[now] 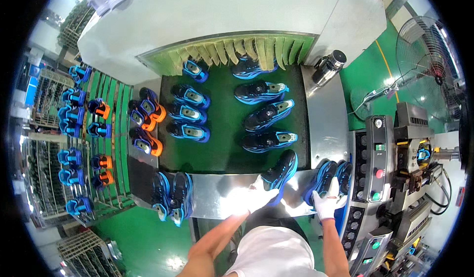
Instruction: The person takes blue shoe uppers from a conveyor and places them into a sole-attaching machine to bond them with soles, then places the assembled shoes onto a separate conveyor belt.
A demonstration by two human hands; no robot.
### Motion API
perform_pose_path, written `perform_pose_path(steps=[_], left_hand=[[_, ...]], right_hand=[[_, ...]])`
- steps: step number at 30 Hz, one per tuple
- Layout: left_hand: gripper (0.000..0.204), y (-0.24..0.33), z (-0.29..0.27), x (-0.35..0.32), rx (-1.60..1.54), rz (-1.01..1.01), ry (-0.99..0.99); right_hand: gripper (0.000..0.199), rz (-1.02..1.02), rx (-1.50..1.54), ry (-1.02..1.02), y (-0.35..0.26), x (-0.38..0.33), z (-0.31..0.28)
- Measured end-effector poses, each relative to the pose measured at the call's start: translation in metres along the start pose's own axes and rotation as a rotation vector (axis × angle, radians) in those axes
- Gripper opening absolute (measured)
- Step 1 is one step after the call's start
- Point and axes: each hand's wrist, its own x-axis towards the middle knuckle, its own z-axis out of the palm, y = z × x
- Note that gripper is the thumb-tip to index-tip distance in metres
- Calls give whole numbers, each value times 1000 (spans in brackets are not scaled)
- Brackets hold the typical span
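My left hand [259, 196], in a white glove, is closed on a black and blue sneaker [285, 171], held over the conveyor's near edge with its toe pointing away. My right hand [328, 201], also gloved, has its fingers around the heel end of another black and blue sneaker [324, 176] on the metal ledge [212, 193]. Just right of that one lies one more such sneaker [343, 174]. Two sneakers [171, 195] lie side by side at the ledge's left end.
On the green conveyor [217, 151] stand two columns of sneakers, running under a fringed curtain [222, 50]. Orange-soled sneakers [146, 141] line its left side, beside a shoe rack [106, 144]. Rightward are a thermos [329, 67], a fan [429, 74] and a machine with buttons [377, 161].
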Motion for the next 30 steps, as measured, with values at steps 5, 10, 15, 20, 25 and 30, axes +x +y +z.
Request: perform_pose_path(steps=[5, 10, 15, 20, 25, 30], left_hand=[[104, -17, -27, 20, 32, 20, 47], [93, 22, -31, 37, 160, 76, -80], [92, 94, 81, 2, 389, 383, -285], [60, 117, 185, -84, 591, 258, -985], [68, 111, 283, -218, 773, 886, -1102], [79, 88, 377, -377, 1075, 1061, -1433]], right_hand=[[81, 363, 416, 222, 13, 22, 62], [68, 503, 811, 150, -7, 1, -15], [60, 717, 1148, 392, 22, -116, -96], [67, 1045, 852, 752, 45, -284, -112], [69, 1437, 994, 1264, 65, -444, -130], [62, 1734, 402, 1742, 49, -609, -122]])
